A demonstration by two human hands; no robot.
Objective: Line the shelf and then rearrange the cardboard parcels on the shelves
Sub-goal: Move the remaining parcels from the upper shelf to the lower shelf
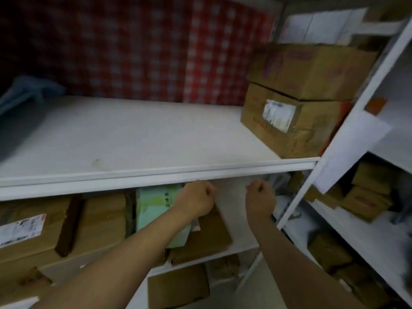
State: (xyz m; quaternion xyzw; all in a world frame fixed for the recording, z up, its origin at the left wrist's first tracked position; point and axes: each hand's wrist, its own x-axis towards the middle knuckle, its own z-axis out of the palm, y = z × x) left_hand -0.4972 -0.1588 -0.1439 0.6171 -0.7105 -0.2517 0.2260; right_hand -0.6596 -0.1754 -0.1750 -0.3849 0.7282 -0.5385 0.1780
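The middle shelf has a white surface that is bare on the left and centre. Two stacked cardboard parcels stand at its right end, the lower one with a white label. My left hand and my right hand are both curled into fists just under the shelf's front edge, about a hand's width apart. I see nothing clearly held in either fist. Beneath them on the lower shelf lie a pale green parcel, a flat brown parcel and a large taped box.
A red-and-white checked cloth hangs behind the shelf. Something blue sits at the far left. A second white rack to the right holds more cardboard boxes, with a white sheet on its post. More boxes sit on the bottom level.
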